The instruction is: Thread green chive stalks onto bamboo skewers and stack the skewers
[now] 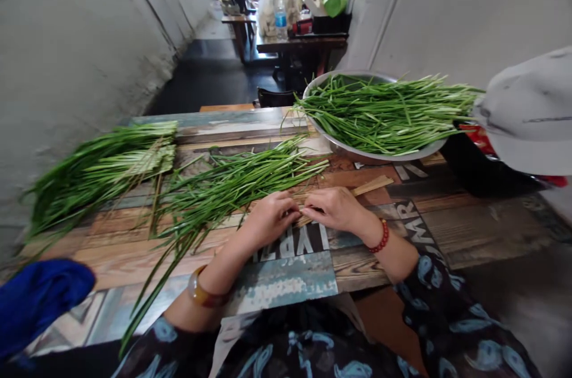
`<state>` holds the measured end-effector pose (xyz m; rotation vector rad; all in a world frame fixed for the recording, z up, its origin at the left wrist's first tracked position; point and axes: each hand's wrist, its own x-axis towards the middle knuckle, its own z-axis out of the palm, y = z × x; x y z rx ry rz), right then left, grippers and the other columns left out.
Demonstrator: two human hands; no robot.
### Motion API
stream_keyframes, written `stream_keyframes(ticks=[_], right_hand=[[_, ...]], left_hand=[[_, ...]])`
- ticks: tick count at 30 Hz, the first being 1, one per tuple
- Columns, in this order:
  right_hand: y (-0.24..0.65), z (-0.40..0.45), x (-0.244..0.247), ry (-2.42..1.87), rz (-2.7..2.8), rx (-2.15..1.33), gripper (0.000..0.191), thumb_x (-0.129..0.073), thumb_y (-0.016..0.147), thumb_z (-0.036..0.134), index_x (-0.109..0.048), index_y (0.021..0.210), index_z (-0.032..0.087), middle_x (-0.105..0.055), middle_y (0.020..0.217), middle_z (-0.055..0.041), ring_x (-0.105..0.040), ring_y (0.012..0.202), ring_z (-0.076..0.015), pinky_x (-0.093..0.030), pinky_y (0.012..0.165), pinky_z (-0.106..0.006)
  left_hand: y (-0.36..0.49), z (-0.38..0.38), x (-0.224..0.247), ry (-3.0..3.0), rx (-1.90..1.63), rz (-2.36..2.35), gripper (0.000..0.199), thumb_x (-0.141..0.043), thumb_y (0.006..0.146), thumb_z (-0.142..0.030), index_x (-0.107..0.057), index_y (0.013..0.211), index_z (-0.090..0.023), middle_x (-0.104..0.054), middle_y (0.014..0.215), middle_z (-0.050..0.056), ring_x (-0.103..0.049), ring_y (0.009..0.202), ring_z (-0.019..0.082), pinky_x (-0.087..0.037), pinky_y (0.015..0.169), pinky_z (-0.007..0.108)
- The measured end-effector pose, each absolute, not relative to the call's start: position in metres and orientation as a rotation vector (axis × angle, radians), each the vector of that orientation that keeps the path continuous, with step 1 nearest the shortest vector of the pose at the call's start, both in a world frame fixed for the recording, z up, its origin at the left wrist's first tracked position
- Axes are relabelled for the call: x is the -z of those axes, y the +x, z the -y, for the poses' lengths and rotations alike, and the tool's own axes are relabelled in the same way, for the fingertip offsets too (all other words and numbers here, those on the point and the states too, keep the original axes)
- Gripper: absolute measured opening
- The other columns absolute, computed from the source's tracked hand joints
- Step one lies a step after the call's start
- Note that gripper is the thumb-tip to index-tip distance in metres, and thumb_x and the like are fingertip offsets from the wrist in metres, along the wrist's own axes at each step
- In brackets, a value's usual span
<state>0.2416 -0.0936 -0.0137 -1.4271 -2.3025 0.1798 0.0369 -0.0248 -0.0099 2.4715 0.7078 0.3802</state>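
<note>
My left hand (271,218) and my right hand (336,208) meet over the table, fingertips nearly touching. Both are closed in a pinch on a flat tan dry strip (374,185), which looks like a dried leaf or straw. Its far end sticks out beyond my right hand; the part between my fingers is mostly hidden. Just past my left hand lies a loose pile of garlic chives (241,178), a few long blades trailing toward the table's near edge. At the left, another bunch of chives (102,169) has dry tan stalks across it.
A metal basin (328,138) heaped with chives stands at the right of the patterned wooden table (286,282). Beside it are a grey cap (531,110) and a black bag (487,166). Blue cloth (44,300) lies at lower left. Farther tables hold a water bottle (280,17) and bags.
</note>
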Motion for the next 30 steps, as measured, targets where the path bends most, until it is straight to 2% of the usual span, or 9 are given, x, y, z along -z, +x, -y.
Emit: stream_keyframes(ticks=[7, 13, 18, 23, 27, 30], right_hand=[[0.241, 0.096, 0.011, -1.373, 2.396, -0.220, 0.026, -0.053, 0.097, 0.035, -0.062, 0.079, 0.019, -0.066, 0.077, -0.0019, -0.058, 0.072, -0.0134, -0.031, 0.063, -0.026], [0.242, 0.094, 0.014, -1.402, 2.384, -0.215, 0.027, -0.047, 0.100, 0.031, -0.064, 0.083, 0.018, -0.066, 0.078, -0.0029, -0.058, 0.073, -0.0135, -0.032, 0.064, -0.026], [0.246, 0.093, 0.015, -1.430, 2.370, -0.272, 0.027, -0.049, 0.099, 0.034, -0.066, 0.087, 0.018, -0.068, 0.081, -0.0038, -0.060, 0.076, -0.0146, -0.035, 0.066, -0.026], [0.255, 0.089, 0.013, -1.395, 2.365, -0.361, 0.033, -0.044, 0.101, 0.034, -0.066, 0.084, 0.017, -0.067, 0.080, -0.0046, -0.060, 0.078, -0.0151, -0.037, 0.069, -0.025], [0.262, 0.087, 0.015, -1.374, 2.326, -0.417, 0.031, -0.047, 0.100, 0.031, -0.066, 0.080, 0.016, -0.065, 0.077, -0.0048, -0.059, 0.074, -0.0153, -0.038, 0.067, -0.026], [0.264, 0.087, 0.016, -1.369, 2.297, -0.440, 0.028, -0.050, 0.098, 0.031, -0.067, 0.082, 0.016, -0.066, 0.078, -0.0046, -0.059, 0.074, -0.0153, -0.038, 0.068, -0.026]], left_hand=[[0.035, 0.027, 0.010, 2.483, -0.398, -0.717, 0.018, -0.057, 0.090, -0.022, -0.066, 0.075, -0.018, -0.062, 0.076, 0.003, -0.059, 0.077, 0.015, -0.044, 0.070, 0.025], [0.037, 0.030, 0.008, 2.865, -0.408, -0.677, 0.032, -0.042, 0.098, -0.027, -0.061, 0.075, -0.016, -0.060, 0.077, 0.006, -0.052, 0.073, 0.017, -0.040, 0.068, 0.030], [0.037, 0.027, 0.009, 3.052, -0.341, -0.649, 0.028, -0.041, 0.098, -0.023, -0.058, 0.076, -0.017, -0.058, 0.078, 0.005, -0.048, 0.073, 0.018, -0.037, 0.070, 0.032], [0.036, 0.023, 0.005, 2.791, -0.485, -0.664, 0.030, -0.042, 0.097, -0.022, -0.058, 0.072, -0.016, -0.057, 0.074, 0.004, -0.049, 0.072, 0.016, -0.039, 0.069, 0.029], [0.035, 0.021, 0.008, 2.430, -0.644, -0.711, 0.021, -0.052, 0.090, -0.018, -0.062, 0.072, -0.016, -0.061, 0.074, 0.003, -0.054, 0.075, 0.014, -0.041, 0.068, 0.025], [0.034, 0.019, 0.009, 2.465, -0.683, -0.661, 0.020, -0.053, 0.090, -0.018, -0.065, 0.074, -0.016, -0.065, 0.076, 0.004, -0.054, 0.074, 0.014, -0.042, 0.070, 0.026]])
